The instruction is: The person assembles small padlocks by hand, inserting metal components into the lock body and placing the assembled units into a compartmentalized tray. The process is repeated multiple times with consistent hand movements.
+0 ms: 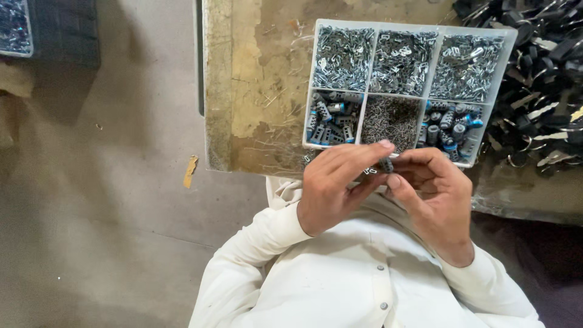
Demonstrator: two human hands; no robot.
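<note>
My left hand (337,185) and my right hand (434,194) meet in front of my chest, just below the near edge of a white compartment tray (367,96). Between the fingertips of both hands sits a small dark cylindrical part (386,164) with a bit of metal beside it. The tray's three far compartments hold shiny metal clips (343,58). Its near row holds dark cylinders with blue ends (328,118) at left and right, and thin pins (388,118) in the middle.
The tray rests on a worn wooden bench (261,91) with loose pins scattered on it. A heap of black parts with metal rings (540,79) lies at the right. Concrete floor (109,200) spreads to the left, with another tray (13,27) at the top left corner.
</note>
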